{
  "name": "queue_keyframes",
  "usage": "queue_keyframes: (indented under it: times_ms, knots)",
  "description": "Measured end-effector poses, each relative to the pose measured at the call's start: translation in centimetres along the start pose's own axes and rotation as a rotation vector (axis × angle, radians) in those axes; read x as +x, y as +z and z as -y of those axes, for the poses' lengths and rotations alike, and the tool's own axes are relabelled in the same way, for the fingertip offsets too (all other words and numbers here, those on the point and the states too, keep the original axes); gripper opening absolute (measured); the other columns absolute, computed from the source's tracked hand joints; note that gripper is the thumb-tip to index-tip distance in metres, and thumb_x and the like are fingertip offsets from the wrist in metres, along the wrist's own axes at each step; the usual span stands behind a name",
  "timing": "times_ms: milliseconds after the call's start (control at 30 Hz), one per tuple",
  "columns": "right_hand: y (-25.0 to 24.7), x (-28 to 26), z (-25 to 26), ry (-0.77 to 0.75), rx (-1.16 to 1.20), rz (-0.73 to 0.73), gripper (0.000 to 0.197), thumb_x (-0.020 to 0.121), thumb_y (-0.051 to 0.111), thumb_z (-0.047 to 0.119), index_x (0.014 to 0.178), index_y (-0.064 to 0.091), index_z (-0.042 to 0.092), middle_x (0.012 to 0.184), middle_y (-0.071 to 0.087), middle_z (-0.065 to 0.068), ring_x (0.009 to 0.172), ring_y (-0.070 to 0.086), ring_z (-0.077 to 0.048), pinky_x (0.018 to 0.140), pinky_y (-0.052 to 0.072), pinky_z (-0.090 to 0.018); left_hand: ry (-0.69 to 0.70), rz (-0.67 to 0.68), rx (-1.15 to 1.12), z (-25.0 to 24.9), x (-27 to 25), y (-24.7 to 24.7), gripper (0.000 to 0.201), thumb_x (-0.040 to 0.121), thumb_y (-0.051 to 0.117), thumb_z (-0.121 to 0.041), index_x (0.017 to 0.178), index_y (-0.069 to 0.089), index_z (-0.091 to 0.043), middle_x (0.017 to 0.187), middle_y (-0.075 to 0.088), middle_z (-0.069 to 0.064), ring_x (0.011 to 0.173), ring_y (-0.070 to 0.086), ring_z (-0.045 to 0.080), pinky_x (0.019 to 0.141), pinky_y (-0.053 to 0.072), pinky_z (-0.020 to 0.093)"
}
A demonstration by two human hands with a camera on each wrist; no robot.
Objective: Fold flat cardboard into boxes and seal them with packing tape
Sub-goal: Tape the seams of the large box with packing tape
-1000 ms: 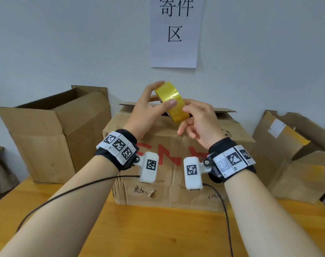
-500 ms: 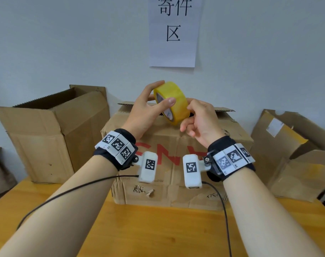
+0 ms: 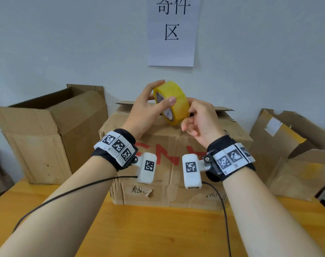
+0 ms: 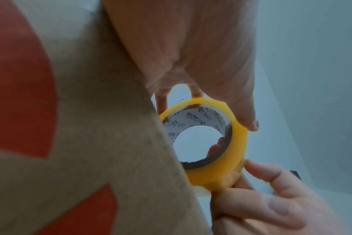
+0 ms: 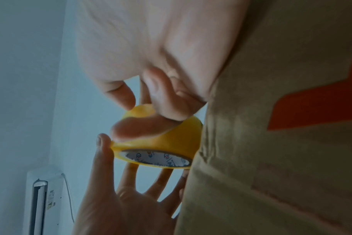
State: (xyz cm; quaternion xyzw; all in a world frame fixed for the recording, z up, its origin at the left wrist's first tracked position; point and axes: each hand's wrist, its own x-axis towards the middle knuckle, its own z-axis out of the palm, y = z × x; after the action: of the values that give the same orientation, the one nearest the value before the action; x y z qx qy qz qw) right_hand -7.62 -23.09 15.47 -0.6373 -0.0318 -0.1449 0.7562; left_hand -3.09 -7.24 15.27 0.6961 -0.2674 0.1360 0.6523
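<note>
- my left hand [image 3: 145,110] grips the yellow packing tape roll [image 3: 174,101] over the folded brown cardboard box [image 3: 176,154], steadying it.
- my right hand [image 3: 200,119] pinches its rim, probably hunting the tape's end.

Both forearms are showing bare, and each wrist is wearing a black band [image 3: 104,154] topped with a row of white tiles carrying black square-code markers [image 3: 118,145]. A rounded white camera pod [image 3: 147,167] is hanging off the inner side of the left band, its twin [image 3: 191,170] off the right, each showing one more square marker, with a screw [image 3: 206,159] showing at the right pod's mount. A thin black cable [image 3: 65,192] is trailing from the left pod, and another [image 3: 223,210] is dropping from the right one.
</note>
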Motion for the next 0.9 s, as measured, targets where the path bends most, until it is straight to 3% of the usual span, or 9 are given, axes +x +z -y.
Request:
queue_keyframes:
  times_ms: [100, 233, 333, 467, 600, 733, 767, 900]
  knots:
    - [-0.01, 0.01, 0.04, 0.015, -0.005, 0.008, 0.029, 0.099, 0.04, 0.016, 0.109, 0.063, -0.001, 0.092, 0.069, -0.019, 0.038, 0.052, -0.023, 0.033, 0.016, -0.022, -0.02, 0.003, -0.007, -0.14, 0.06, 0.01, 0.052, 0.09, 0.073, -0.037, 0.138, 0.053, -0.034, 0.11, 0.065, -0.008, 0.106, 0.061, 0.002, 0.071, 0.044, 0.005]
    - [0.15, -0.12, 0.22, 0.017, 0.002, -0.013, 0.025, 0.097, 0.041, 0.01, 0.097, 0.065, 0.004, 0.082, 0.069, -0.011, 0.039, 0.051, -0.022, 0.034, 0.017, -0.023, -0.023, -0.005, 0.006, -0.2, 0.06, 0.11, 0.051, 0.09, 0.072, -0.039, 0.137, 0.053, -0.035, 0.111, 0.065, -0.009, 0.103, 0.061, -0.003, 0.072, 0.045, 0.004]
    - [0.11, 0.02, 0.17, 0.037, 0.019, -0.014, 0.024, 0.096, 0.041, 0.008, 0.1, 0.064, 0.005, 0.085, 0.068, -0.012, 0.039, 0.048, -0.021, 0.033, 0.018, -0.02, -0.028, -0.01, -0.001, -0.22, 0.05, 0.13, 0.051, 0.09, 0.073, -0.038, 0.136, 0.053, -0.035, 0.108, 0.066, -0.008, 0.094, 0.063, -0.008, 0.072, 0.046, 0.006]
    - [0.0, 0.34, 0.02, 0.059, 0.051, 0.009, 0.026, 0.094, 0.041, 0.007, 0.106, 0.064, 0.006, 0.09, 0.062, -0.014, 0.04, 0.043, -0.018, 0.033, 0.02, -0.019, -0.025, -0.019, -0.007, -0.09, 0.1, 0.13, 0.051, 0.088, 0.075, -0.038, 0.135, 0.054, -0.037, 0.11, 0.064, -0.006, 0.109, 0.064, 0.007, 0.074, 0.049, 0.008]
    - [-0.12, 0.49, 0.03, 0.063, 0.064, 0.026, 0.028, 0.091, 0.039, 0.002, 0.103, 0.065, 0.006, 0.077, 0.059, -0.007, 0.039, 0.04, -0.016, 0.033, 0.018, -0.019, -0.014, -0.021, -0.012, 0.09, 0.15, 0.03, 0.053, 0.087, 0.077, -0.038, 0.134, 0.054, -0.037, 0.113, 0.065, -0.005, 0.115, 0.061, 0.008, 0.077, 0.049, 0.009]
    - [-0.11, 0.29, 0.0, 0.025, -0.01, 0.025, 0.044, 0.083, 0.033, -0.01, 0.101, 0.069, 0.007, 0.054, 0.054, -0.003, 0.035, 0.035, -0.016, 0.033, 0.016, -0.019, -0.022, -0.016, -0.031, 0.17, 0.24, 0.1, 0.051, 0.087, 0.077, -0.036, 0.133, 0.055, -0.038, 0.112, 0.067, -0.004, 0.113, 0.063, 0.009, 0.077, 0.05, 0.011]
    - [-0.11, 0.27, -0.03, 0.029, -0.004, 0.028, 0.042, 0.084, 0.033, -0.008, 0.101, 0.069, 0.006, 0.056, 0.056, -0.004, 0.035, 0.036, -0.016, 0.034, 0.016, -0.018, -0.026, -0.014, -0.033, 0.14, 0.26, 0.13, 0.051, 0.087, 0.076, -0.036, 0.134, 0.055, -0.037, 0.112, 0.067, -0.003, 0.111, 0.064, 0.008, 0.076, 0.05, 0.011]
    - [-0.08, 0.39, -0.07, 0.057, 0.043, 0.034, 0.026, 0.096, 0.041, 0.013, 0.106, 0.063, 0.006, 0.09, 0.062, -0.011, 0.036, 0.041, -0.016, 0.034, 0.02, -0.019, -0.038, -0.016, -0.04, 0.0, 0.27, 0.09, 0.051, 0.088, 0.075, -0.035, 0.135, 0.055, -0.034, 0.109, 0.068, -0.002, 0.099, 0.066, 0.001, 0.073, 0.049, 0.01]
